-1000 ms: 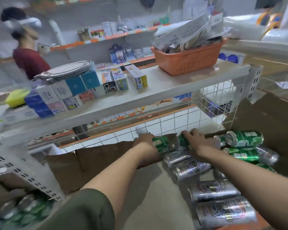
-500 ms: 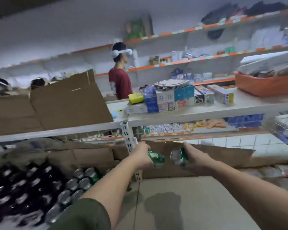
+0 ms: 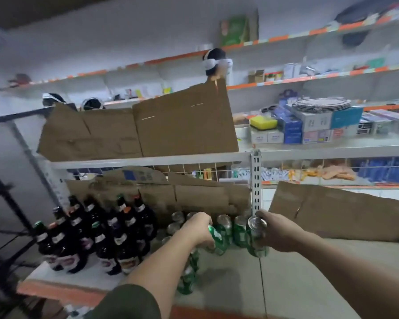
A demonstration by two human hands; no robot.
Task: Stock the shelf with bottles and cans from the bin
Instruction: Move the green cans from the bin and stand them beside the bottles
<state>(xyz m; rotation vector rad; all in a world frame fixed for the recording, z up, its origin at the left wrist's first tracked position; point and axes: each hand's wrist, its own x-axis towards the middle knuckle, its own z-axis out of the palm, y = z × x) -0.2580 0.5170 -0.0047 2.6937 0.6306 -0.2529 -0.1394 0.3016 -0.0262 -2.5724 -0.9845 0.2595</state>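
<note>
In the head view, the white upright post (image 3: pixel 256 180) of the rack is taken as the landmark. Just left of its foot, a green can (image 3: pixel 217 238) is clasped in the left hand (image 3: pixel 199 229), tilted and low over the shelf board (image 3: pixel 240 288). Directly below the post, a second green can (image 3: pixel 256 240) is gripped upright by the right hand (image 3: pixel 281 231), its silver top showing.

The task is judged to be partly done. A row of standing cans (image 3: pixel 225 225) is lined up behind the hands, left of the post. Further left, a cluster of dark bottles (image 3: pixel 97 233) is set on the same board. Both held cans are not yet placed, and much bare board is left in front.

To the right of the post, a cardboard flap (image 3: pixel 343 210) is seen, possibly the bin's. Above and left of the post, cardboard sheets (image 3: pixel 184 120) are propped on the upper shelf; above and right, small boxes (image 3: pixel 309 125) are stacked. Behind the sheets, a person in a white headset (image 3: pixel 215 63) is partly hidden before wall shelves.
</note>
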